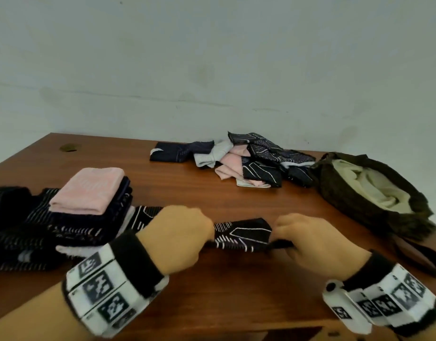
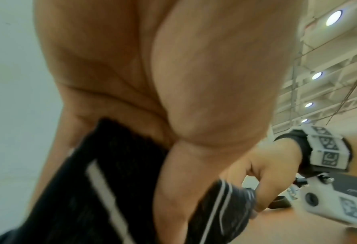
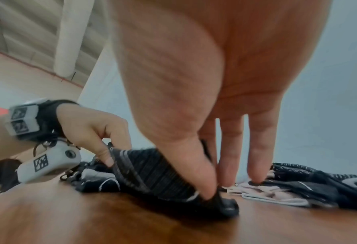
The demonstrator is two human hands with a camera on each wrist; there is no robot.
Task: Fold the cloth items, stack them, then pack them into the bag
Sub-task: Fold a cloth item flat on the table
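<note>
Open dark bag (image 1: 339,190) at right of the head view, pale lining inside. Black striped cloth (image 1: 241,233) low in the middle, pinched by left hand (image 1: 177,232) and right hand (image 1: 312,239) above the tabletop (image 1: 236,291). Folded stack (image 1: 89,193) left, loose pile (image 1: 248,158) upper middle. Pinching thumb seen only from the right wrist.

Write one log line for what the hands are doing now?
step: folding | left hand: pinches black patterned cloth | right hand: pinches it | bag: open
</note>
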